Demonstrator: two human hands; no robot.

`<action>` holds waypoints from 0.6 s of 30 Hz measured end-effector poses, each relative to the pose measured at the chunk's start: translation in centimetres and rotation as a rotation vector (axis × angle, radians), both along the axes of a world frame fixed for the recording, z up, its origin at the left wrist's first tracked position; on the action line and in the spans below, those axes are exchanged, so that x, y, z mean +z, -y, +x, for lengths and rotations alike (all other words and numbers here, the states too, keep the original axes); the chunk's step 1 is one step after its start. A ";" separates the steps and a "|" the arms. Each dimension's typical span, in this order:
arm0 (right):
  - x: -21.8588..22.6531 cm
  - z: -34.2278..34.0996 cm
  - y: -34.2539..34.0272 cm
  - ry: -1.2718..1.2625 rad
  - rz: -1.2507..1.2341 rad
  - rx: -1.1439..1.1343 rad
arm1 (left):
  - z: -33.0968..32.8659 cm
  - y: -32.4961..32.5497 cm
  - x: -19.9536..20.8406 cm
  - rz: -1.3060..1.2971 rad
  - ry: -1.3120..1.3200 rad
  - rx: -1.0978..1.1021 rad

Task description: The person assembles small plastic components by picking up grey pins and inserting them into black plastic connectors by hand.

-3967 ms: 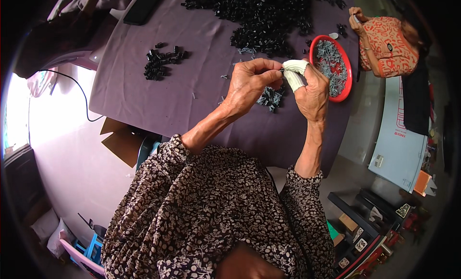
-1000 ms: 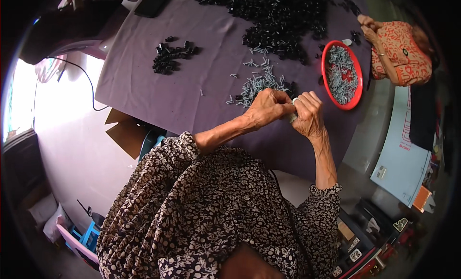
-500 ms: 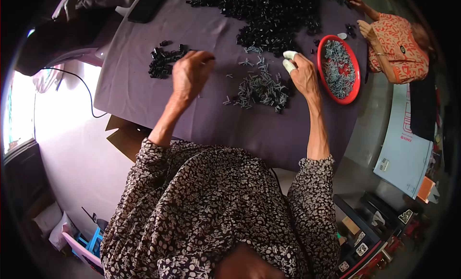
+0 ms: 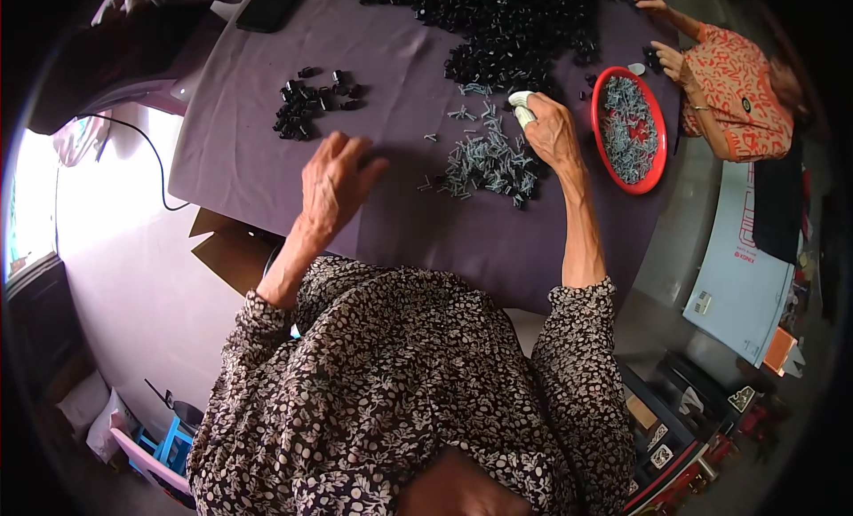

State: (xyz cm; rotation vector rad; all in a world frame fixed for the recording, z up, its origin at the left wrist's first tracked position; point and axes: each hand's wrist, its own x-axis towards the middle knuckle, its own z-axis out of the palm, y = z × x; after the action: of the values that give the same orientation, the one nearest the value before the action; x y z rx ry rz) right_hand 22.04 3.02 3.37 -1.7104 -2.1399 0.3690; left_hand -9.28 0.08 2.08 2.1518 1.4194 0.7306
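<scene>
My left hand (image 4: 334, 184) is over the cloth on the near side of a small pile of black pieces (image 4: 298, 109), its fingers apart and nothing visible in them. White covers sit on the thumb and a finger of my right hand (image 4: 554, 136). Those covered tips are close together at the near edge of a big heap of small black pieces (image 4: 506, 36); whatever is between them is too small or hidden to make out. Just left of that hand lies a loose pile of small grey screw-like pins (image 4: 487, 168).
A red bowl (image 4: 659, 161) holding more grey pins stands right of my right hand. Purple cloth (image 4: 240, 152) covers the table. A dark flat object (image 4: 267, 8) lies at the far left. At the right edge another person's hands (image 4: 671, 63) reach toward black pieces.
My left hand has drawn back toward me, away from the small black pile, and its fingers have spread. My right hand has shifted slightly left, its covered tips closer together.
</scene>
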 end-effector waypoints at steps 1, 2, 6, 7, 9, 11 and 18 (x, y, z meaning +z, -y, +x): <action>-0.1 0.2 0.1 -0.063 0.010 -0.037 | 0.4 0.6 0.1 0.019 0.002 -0.008; -0.2 0.3 0.2 -0.126 0.021 -0.075 | 0.5 0.8 -0.2 0.020 0.000 -0.011; -0.9 0.5 0.0 -0.216 0.003 -0.139 | 1.2 0.6 -1.0 0.088 -0.017 -0.006; -1.1 0.4 0.0 -0.219 0.008 -0.141 | 1.4 0.4 -1.1 0.107 -0.007 -0.023; -1.1 -0.1 -0.1 -0.230 0.043 -0.127 | 1.6 0.2 -1.6 0.130 0.001 -0.045; -0.6 -0.9 0.0 -0.152 0.030 -0.114 | 1.7 -0.2 -2.2 0.142 0.010 -0.078; -1.3 -1.3 -0.7 0.066 0.087 -0.011 | 4.4 -3.1 -0.2 0.008 0.246 -0.142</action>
State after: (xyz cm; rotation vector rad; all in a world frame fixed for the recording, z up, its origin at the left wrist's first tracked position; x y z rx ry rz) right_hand 20.72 3.68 2.08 -1.7070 -2.1586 0.2164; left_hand -4.90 3.17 1.91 2.0615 1.1271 0.9123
